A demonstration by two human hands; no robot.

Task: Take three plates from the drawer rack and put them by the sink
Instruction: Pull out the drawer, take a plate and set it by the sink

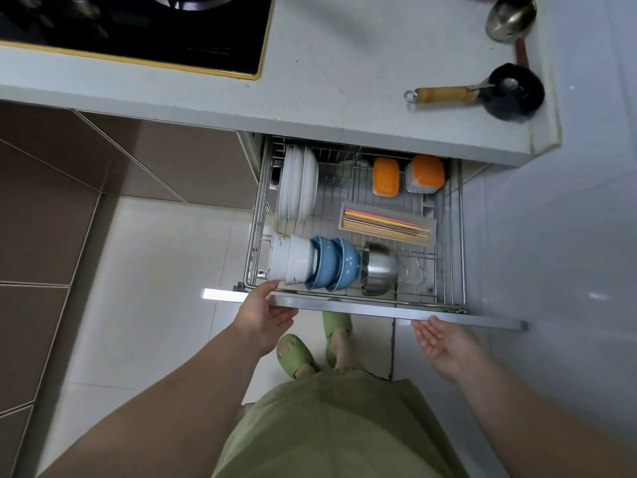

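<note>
A wire drawer rack [451, 243] stands pulled out under the counter. Several white plates [299, 184] stand on edge in its back left corner. My left hand [265, 315] is at the left part of the drawer front panel [344, 303], thumb over the top edge, fingers spread below it. My right hand [443, 343] hovers just below the panel's right part, palm up, fingers apart, holding nothing. No sink is in view.
Inside the rack lie white bowls [293, 258], blue bowls [336, 263], a steel bowl [381, 269], a chopstick tray [387, 224] and two orange-lidded boxes [408, 175]. On the counter [344, 63] are a black hob [138, 29], a ladle [510, 19] and a wooden-handled brush [482, 94]. My feet wear green slippers [296, 355].
</note>
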